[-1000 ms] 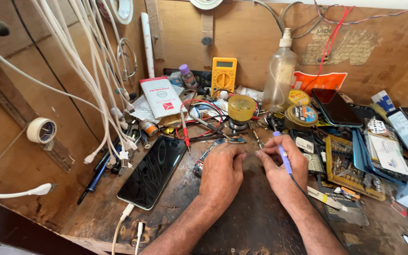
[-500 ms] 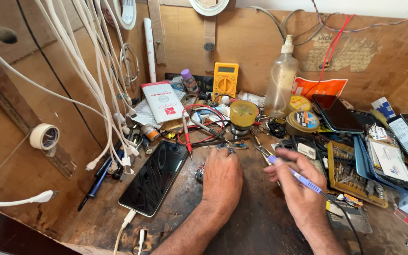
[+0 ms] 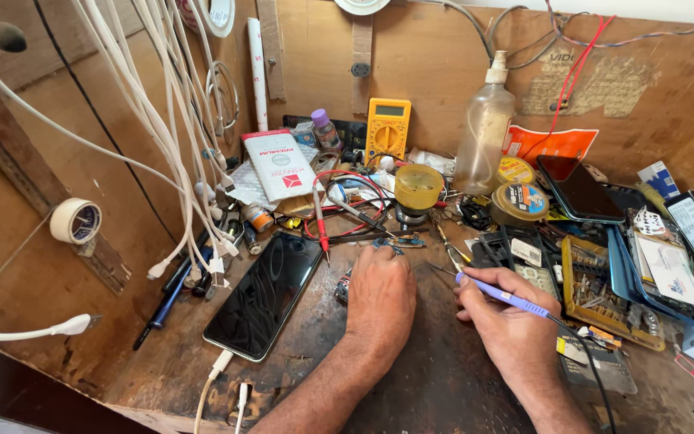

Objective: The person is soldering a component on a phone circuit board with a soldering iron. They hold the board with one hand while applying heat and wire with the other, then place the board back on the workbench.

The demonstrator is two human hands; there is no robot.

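We press our left hand (image 3: 379, 301) flat, fingers closed over a small board (image 3: 345, 285) peeking out just left of them, while our right hand (image 3: 508, 325) grips 1 purple iron (image 3: 501, 296), tip pointing up-left toward it.

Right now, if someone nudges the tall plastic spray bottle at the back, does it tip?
Probably tips easily: the spray bottle is tall, narrow and upright. It looks nearly empty, so likely light. Wires and tins crowd its base, so it would likely knock them.
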